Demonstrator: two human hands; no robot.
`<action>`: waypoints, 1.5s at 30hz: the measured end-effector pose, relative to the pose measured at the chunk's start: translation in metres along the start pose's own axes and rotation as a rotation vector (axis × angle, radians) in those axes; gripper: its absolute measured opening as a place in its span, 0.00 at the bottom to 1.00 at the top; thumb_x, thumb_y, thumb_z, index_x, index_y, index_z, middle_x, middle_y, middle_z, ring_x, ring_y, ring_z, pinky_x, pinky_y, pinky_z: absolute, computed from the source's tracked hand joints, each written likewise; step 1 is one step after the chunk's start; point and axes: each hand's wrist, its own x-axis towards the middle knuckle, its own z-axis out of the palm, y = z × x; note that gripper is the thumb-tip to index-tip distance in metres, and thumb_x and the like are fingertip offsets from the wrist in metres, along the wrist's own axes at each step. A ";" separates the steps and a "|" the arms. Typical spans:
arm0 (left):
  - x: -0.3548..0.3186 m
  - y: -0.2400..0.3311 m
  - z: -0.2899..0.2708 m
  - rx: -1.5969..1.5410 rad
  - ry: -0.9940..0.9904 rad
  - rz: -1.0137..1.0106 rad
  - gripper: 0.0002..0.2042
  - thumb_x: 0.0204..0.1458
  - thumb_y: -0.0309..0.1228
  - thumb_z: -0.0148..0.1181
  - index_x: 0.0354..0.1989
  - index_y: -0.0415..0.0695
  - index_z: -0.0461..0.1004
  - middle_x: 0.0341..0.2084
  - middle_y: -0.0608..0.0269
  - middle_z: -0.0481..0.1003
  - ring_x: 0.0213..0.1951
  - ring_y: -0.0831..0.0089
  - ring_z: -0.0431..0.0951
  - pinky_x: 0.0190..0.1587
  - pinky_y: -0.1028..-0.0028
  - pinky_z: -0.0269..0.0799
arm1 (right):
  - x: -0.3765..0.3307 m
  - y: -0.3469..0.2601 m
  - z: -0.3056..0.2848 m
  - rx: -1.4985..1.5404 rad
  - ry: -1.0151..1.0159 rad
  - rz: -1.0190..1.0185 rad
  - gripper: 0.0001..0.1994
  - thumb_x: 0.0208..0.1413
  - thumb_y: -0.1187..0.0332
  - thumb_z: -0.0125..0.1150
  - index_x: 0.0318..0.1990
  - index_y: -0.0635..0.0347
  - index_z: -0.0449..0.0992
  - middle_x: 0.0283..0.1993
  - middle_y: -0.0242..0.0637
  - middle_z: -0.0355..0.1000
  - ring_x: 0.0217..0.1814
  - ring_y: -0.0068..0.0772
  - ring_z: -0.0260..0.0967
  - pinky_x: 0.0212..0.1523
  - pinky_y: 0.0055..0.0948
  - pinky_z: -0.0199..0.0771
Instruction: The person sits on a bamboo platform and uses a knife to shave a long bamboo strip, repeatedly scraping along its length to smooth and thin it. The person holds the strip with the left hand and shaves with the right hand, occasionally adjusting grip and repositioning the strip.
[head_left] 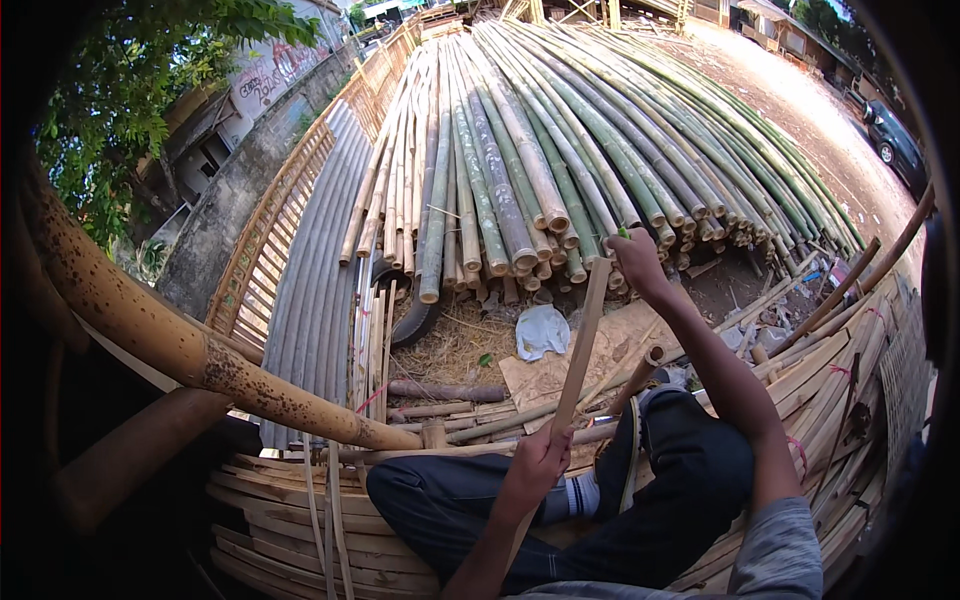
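Note:
My left hand grips the lower part of a long flat bamboo slat, just above my crossed legs in dark trousers. The slat runs up and away to my right hand, which is stretched out and closed around its far end. A small green bit shows at the top of that hand. I sit on a stack of split bamboo strips, one foot in a grey shoe tucked under the slat.
A big pile of long green and tan bamboo poles lies ahead. A thick speckled bamboo pole crosses at left. Grey pipes, a slatted fence, a white bag, straw and cardboard lie around. A dark car stands on the dirt road.

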 end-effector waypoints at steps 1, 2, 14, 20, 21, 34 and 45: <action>0.002 0.000 0.000 -0.024 0.002 -0.020 0.16 0.66 0.42 0.44 0.30 0.44 0.63 0.11 0.72 0.60 0.12 0.87 0.57 0.14 0.82 0.52 | -0.006 -0.005 -0.002 0.266 0.027 0.243 0.16 0.53 0.64 0.56 0.19 0.67 0.72 0.13 0.42 0.62 0.18 0.32 0.65 0.23 0.38 0.62; 0.004 0.000 0.000 -0.049 0.004 -0.040 0.16 0.66 0.42 0.44 0.30 0.44 0.63 0.11 0.72 0.60 0.12 0.87 0.56 0.14 0.82 0.52 | -0.015 -0.010 -0.003 0.295 -0.006 0.231 0.17 0.53 0.63 0.57 0.18 0.67 0.71 0.13 0.40 0.60 0.18 0.28 0.63 0.22 0.37 0.61; 0.013 0.004 -0.026 -0.002 0.160 0.046 0.16 0.65 0.43 0.44 0.31 0.43 0.64 0.12 0.72 0.60 0.13 0.85 0.58 0.15 0.81 0.53 | -0.088 -0.102 0.014 -0.304 -0.600 -0.532 0.10 0.43 0.62 0.59 0.20 0.58 0.76 0.19 0.47 0.69 0.24 0.54 0.71 0.29 0.48 0.71; 0.005 -0.008 -0.023 0.187 0.243 0.115 0.16 0.66 0.42 0.44 0.31 0.43 0.64 0.12 0.72 0.61 0.13 0.85 0.59 0.14 0.81 0.53 | -0.067 -0.092 0.019 -0.277 -0.460 -0.422 0.13 0.45 0.61 0.57 0.17 0.62 0.75 0.18 0.51 0.69 0.25 0.55 0.71 0.29 0.49 0.71; 0.003 -0.010 -0.021 0.149 0.227 0.087 0.16 0.66 0.42 0.44 0.30 0.43 0.64 0.12 0.72 0.61 0.13 0.85 0.59 0.14 0.81 0.54 | -0.070 -0.092 0.017 -0.279 -0.477 -0.419 0.14 0.46 0.62 0.55 0.18 0.62 0.75 0.20 0.52 0.70 0.26 0.56 0.72 0.30 0.49 0.71; 0.001 -0.007 -0.024 0.047 0.251 0.016 0.18 0.65 0.41 0.45 0.28 0.40 0.65 0.12 0.72 0.61 0.14 0.85 0.61 0.17 0.79 0.56 | -0.076 -0.092 0.032 -0.266 -0.578 -0.400 0.14 0.46 0.63 0.54 0.19 0.65 0.75 0.21 0.56 0.70 0.27 0.61 0.71 0.31 0.51 0.71; 0.004 0.007 -0.005 -0.273 -0.109 -0.050 0.16 0.66 0.44 0.41 0.32 0.45 0.63 0.11 0.73 0.58 0.10 0.87 0.53 0.12 0.84 0.49 | -0.043 -0.030 -0.015 0.392 -0.174 0.098 0.19 0.56 0.64 0.54 0.16 0.67 0.64 0.11 0.33 0.57 0.15 0.22 0.56 0.19 0.32 0.53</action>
